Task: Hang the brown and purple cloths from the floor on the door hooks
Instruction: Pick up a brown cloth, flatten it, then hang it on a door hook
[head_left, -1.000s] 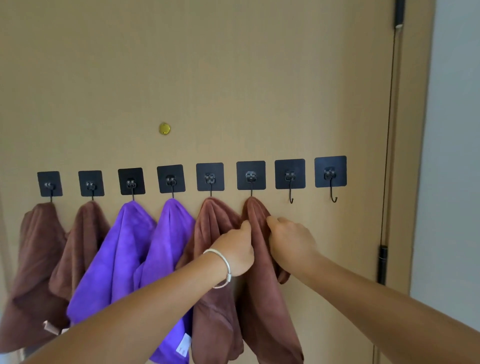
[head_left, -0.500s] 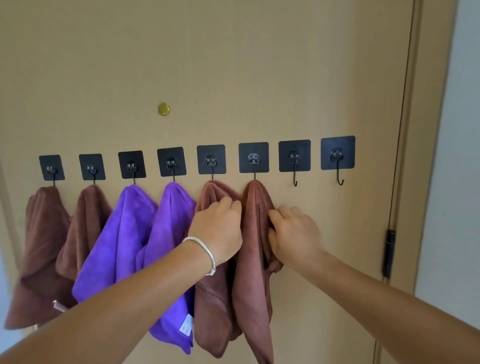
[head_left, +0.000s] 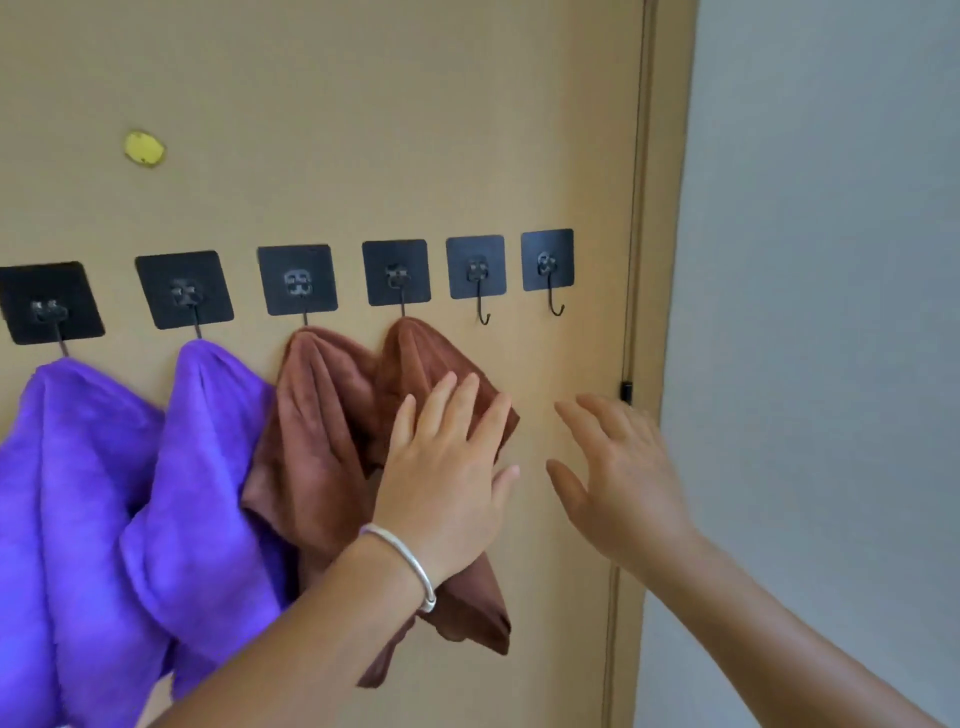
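Bare door (head_left: 363, 104) runs from the rightmost brown cloth (head_left: 415, 364) toward 3 o'clock as far as the door's edge and frame (head_left: 641, 260), with grey wall (head_left: 831, 312) beyond. Two bare hooks (head_left: 483, 312) (head_left: 556, 306) hang over that gap at 12 o'clock.

The left hand (head_left: 447, 467), with a bracelet (head_left: 410, 564) at its wrist, lies flat with fingers straight and spread on the rightmost brown cloth, grasping nothing. The right hand (head_left: 618, 478) is released, fingers spread, palm toward the door, just beside the cloth at 3 o'clock; I cannot tell if it touches the door.

A second brown cloth (head_left: 311, 415) and two purple cloths (head_left: 208, 467) (head_left: 67, 493) hang from hooks toward 9 o'clock. A yellow disc (head_left: 144, 149) sits on the door at 11 o'clock.
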